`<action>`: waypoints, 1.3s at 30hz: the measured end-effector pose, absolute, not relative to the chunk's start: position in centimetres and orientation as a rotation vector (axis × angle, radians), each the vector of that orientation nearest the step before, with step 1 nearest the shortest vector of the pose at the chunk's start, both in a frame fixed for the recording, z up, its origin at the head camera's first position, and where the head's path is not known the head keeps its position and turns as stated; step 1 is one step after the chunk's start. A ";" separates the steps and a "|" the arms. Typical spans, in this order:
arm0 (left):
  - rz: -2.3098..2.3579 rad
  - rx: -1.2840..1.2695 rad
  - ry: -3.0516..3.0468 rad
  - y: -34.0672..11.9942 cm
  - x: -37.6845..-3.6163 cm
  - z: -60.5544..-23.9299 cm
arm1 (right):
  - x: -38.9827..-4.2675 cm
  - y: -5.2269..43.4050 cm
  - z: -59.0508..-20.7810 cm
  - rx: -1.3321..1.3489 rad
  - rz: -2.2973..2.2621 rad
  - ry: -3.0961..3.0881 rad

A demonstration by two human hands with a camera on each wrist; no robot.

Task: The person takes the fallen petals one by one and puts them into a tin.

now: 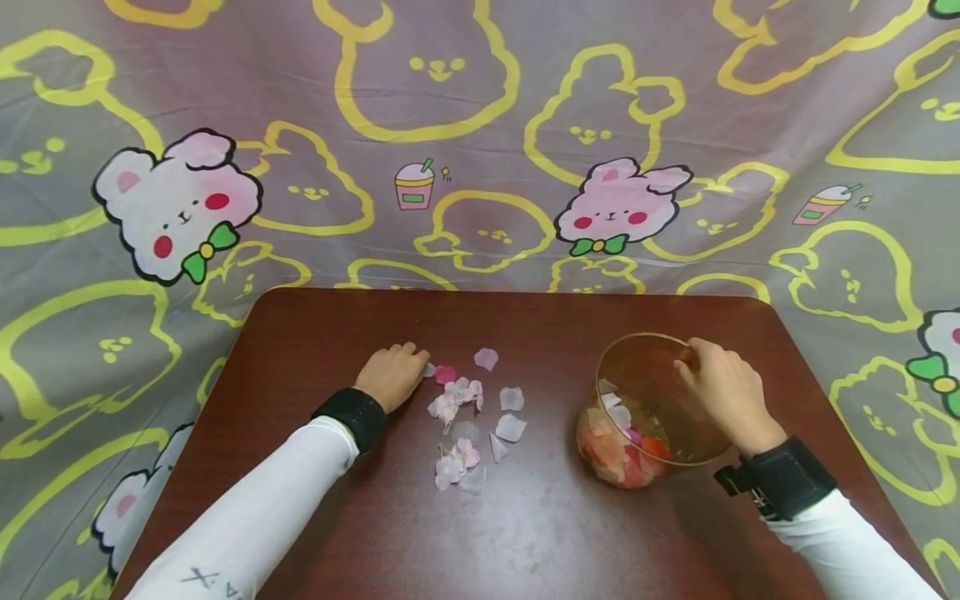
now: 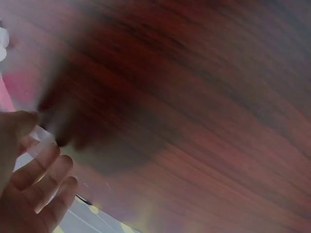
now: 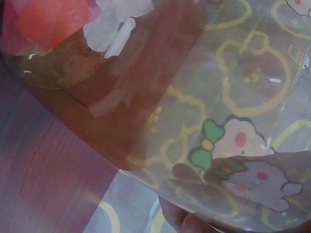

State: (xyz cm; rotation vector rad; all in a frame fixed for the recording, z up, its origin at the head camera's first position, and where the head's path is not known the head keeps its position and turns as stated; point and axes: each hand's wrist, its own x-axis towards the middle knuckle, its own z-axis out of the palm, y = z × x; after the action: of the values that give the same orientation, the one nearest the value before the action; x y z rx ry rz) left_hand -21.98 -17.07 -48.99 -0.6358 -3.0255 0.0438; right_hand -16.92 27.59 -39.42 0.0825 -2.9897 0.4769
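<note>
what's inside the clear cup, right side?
The clear cup, tilted and gripped at its rim by the right hand, holds red, pink and white petals heaped at its bottom. Whatever lies under the heap is covered.

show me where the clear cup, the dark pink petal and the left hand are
clear cup (image 1: 628,342), head view, far rim.
dark pink petal (image 1: 445,374), head view, its middle.
left hand (image 1: 392,375), head view, back of hand.

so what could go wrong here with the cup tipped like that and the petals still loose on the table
The right hand holds the clear cup tilted by its rim, so the petals inside could slide out. The left hand rests at the edge of the loose petals; they look light, so a quick sweep might scatter them toward the table edge.
</note>
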 end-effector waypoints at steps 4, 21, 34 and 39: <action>0.095 -0.657 -3.003 -17.0 -22.0 -49.0 | -17.0 27.5 -39.4 0.076 0.475 -3.000; -0.092 -0.590 -2.913 -18.3 -23.4 -45.9 | -17.0 27.6 -39.4 0.075 0.486 -3.020; -0.216 -0.607 -2.885 -14.1 -24.2 -41.1 | -17.1 27.6 -39.2 0.078 0.488 -3.024; -0.254 -0.705 -2.834 -10.8 -23.8 -39.4 | -17.1 27.6 -39.1 0.074 0.489 -3.026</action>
State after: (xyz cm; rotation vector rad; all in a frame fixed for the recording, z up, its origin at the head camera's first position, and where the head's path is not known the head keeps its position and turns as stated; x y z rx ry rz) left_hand -23.80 -10.84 -39.36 -0.7052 -2.8336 -0.2545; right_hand -17.08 27.64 -39.08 0.0744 -3.0261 0.4890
